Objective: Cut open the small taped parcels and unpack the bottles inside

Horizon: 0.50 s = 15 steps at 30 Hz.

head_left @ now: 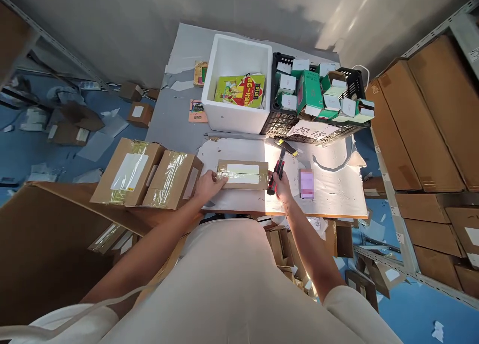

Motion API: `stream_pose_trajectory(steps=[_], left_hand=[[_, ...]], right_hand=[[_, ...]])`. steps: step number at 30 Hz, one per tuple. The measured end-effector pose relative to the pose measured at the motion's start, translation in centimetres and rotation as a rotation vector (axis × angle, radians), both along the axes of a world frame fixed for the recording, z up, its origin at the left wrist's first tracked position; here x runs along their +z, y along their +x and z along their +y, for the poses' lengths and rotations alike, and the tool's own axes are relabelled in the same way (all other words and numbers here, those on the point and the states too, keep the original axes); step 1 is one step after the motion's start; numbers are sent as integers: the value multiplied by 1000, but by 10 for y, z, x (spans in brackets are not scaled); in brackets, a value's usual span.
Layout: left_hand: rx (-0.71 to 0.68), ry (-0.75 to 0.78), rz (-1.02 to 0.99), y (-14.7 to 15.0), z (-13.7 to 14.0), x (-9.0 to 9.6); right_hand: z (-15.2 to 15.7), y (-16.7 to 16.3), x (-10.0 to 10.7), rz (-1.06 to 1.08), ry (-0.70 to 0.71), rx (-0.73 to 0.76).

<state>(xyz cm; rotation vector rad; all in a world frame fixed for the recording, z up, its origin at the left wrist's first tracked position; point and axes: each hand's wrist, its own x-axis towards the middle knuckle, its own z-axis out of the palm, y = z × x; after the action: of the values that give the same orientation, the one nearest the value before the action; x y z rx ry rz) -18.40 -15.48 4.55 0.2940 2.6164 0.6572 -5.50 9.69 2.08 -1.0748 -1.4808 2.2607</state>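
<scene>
A small flat cardboard box (243,185) with a white label and clear tape lies near the table's front edge. My left hand (208,186) grips its left end, thumb on top. In my right hand (282,186) is a red-and-black box cutter (276,178), held upright beside the box's right end; those fingertips are at or very near the box, and contact is hard to tell. A second black-and-yellow cutter (286,146) rests further back. To the right lies a small purple packet (307,184).
Two taped cartons (129,172) stand at the table's left edge. Behind are a white foam box (239,119) holding yellow-green printed packs (239,90) and a black crate (284,122) of green-and-white boxes. Shelved cartons (430,114) flank the right; an open large carton (56,254) sits lower left.
</scene>
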Motion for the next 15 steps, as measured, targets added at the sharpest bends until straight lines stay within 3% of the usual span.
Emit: stream_pose_trajectory(steps=[3,7,10,15], left_hand=[[-13,64,171,5,-3,0],[-426,68,347,-7,14,8],[-657,-6,337,-13,32,9],[-675,-52,344,-14,43,-1]], right_hand=[[13,-3,5,-53,147,133],[27,26,9,-185,324,330],[32,50,5,-211,293,444],[28,61,0,-151,186,482]])
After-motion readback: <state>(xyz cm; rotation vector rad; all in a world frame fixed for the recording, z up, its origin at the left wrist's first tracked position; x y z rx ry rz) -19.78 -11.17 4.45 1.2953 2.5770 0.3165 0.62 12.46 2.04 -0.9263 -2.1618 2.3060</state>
